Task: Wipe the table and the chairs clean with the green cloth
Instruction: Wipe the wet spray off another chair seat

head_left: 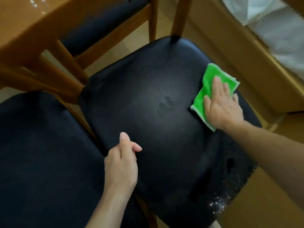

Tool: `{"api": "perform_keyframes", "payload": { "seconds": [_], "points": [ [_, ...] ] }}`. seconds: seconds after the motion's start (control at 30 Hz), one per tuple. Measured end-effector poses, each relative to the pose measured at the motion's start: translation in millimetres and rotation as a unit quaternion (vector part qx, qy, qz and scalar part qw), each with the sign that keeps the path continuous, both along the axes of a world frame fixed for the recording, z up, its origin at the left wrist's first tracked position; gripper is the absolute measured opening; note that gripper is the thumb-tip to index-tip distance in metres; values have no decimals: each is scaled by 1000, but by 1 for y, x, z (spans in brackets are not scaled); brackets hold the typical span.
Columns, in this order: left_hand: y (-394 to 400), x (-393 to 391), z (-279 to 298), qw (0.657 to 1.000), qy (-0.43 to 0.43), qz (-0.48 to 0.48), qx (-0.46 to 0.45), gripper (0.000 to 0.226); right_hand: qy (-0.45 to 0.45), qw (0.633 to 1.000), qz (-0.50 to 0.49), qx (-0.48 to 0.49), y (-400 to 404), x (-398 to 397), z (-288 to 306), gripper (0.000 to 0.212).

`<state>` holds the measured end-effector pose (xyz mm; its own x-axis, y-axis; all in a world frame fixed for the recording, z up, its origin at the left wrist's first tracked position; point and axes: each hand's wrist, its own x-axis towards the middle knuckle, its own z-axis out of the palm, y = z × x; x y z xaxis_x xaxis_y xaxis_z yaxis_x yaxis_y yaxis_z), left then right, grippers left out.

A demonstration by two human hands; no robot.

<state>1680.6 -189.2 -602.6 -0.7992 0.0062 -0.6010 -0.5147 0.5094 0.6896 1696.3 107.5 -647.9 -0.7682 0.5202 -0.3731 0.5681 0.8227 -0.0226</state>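
Observation:
A black padded chair seat (148,99) fills the middle of the view. On its right side lies the green cloth (212,79), folded, with a pale edge. My right hand (222,104) presses flat on the cloth with straight, spread fingers. My left hand (121,163) hovers over the seat's near left part, fingers loosely curled, holding nothing. A dull smudge shows at the seat's centre. The seat's near right edge is worn and flaking. The glossy wooden table (24,22) is at the top left.
A second black chair seat (41,153) sits close on the left. A third chair (92,25) is tucked under the table. Wooden chair legs and rails cross between them. A wooden wall or furniture edge (246,63) runs along the right, with white fabric (283,35) above.

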Motion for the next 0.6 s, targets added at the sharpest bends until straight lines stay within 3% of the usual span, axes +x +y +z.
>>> {"api": "perform_keyframes", "payload": {
  "seconds": [0.07, 0.17, 0.27, 0.4, 0.5, 0.6],
  "points": [
    [1, 6, -3, 1000, -7, -13, 1, 65, -1, 997, -76, 9, 4, -15, -9, 67],
    [-4, 11, -6, 999, -9, -32, -1, 65, 21, 993, -112, 0, -54, -32, -14, 72],
    [-13, 6, -5, 999, 24, -28, -11, 62, 52, 998, -30, -12, -146, -25, -14, 75],
    [-26, -6, -5, 996, 72, 40, -35, 59, 47, 979, 176, -91, -248, 13, -8, 73],
    [-23, -3, -7, 994, 80, 57, -42, 59, 30, 960, 263, -86, -233, 24, -8, 65],
    [-6, 9, -10, 997, 64, 29, -33, 61, 55, 968, 237, -56, -171, 25, -10, 61]
  ]
}}
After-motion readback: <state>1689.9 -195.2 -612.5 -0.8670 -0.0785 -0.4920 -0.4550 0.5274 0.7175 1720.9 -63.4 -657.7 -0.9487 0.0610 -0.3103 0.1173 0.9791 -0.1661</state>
